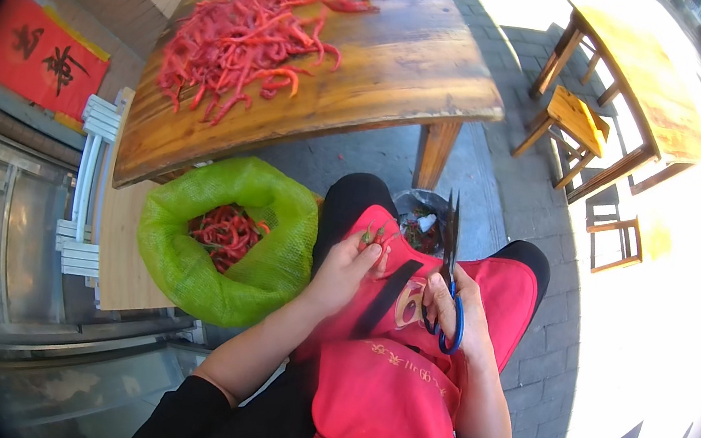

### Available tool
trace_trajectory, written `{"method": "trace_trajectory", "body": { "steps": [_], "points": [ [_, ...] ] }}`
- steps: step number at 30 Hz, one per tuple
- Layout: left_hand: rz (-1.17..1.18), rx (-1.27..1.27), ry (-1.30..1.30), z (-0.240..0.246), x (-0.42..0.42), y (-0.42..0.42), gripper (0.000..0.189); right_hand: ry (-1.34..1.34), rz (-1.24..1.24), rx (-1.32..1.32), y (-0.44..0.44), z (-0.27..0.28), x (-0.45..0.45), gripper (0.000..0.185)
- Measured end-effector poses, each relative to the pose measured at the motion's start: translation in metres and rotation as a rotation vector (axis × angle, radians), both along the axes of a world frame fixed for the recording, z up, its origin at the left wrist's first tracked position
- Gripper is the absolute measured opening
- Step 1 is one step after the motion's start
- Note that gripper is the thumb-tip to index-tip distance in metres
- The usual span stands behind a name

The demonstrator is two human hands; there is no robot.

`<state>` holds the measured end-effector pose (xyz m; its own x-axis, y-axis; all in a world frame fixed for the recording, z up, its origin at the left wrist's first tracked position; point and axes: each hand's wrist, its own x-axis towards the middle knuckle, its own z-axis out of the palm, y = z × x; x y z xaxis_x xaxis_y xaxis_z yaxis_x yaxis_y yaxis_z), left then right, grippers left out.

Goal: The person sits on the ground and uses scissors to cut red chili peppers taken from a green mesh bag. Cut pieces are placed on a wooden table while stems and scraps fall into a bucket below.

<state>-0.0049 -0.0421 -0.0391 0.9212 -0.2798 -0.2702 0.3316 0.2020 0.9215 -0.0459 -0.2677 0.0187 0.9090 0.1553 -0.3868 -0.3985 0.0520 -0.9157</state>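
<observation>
My left hand [354,266] holds a few red chili peppers [379,233] by their bodies, their green stem ends pointing up, above the lap of a red apron [386,392]. To the right, my right hand [459,305] grips scissors [449,260] with blue handles, the dark blades pointing away from me. The blades look nearly together and touch no pepper. Left of my left forearm stands a green mesh sack [281,236] with its rim rolled down and red chili peppers [228,235] inside. A pile of red chili peppers [248,36] lies on the wooden table [406,59] ahead.
Beyond my knees is a bin with a plastic liner [407,199] holding green and red bits, close to the table's leg [435,153]. A second wooden table [660,74] and stools [573,119] stand at the right. Metal-framed cabinets [12,238] are at the left.
</observation>
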Motion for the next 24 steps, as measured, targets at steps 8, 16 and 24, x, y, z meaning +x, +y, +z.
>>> {"method": "trace_trajectory", "body": {
  "steps": [8,16,24],
  "points": [
    [-0.105,-0.106,0.011,-0.005,0.013,-0.019,0.018,-0.171,0.205,-0.319,-0.006,0.010,-0.031,0.026],
    [-0.213,-0.137,0.074,0.008,0.016,-0.031,0.016,-0.142,0.079,-0.498,-0.014,-0.008,-0.039,0.029],
    [-0.177,0.131,-0.060,0.006,0.027,-0.026,0.013,-0.296,0.108,-0.795,-0.024,0.001,-0.050,0.036]
  ]
}}
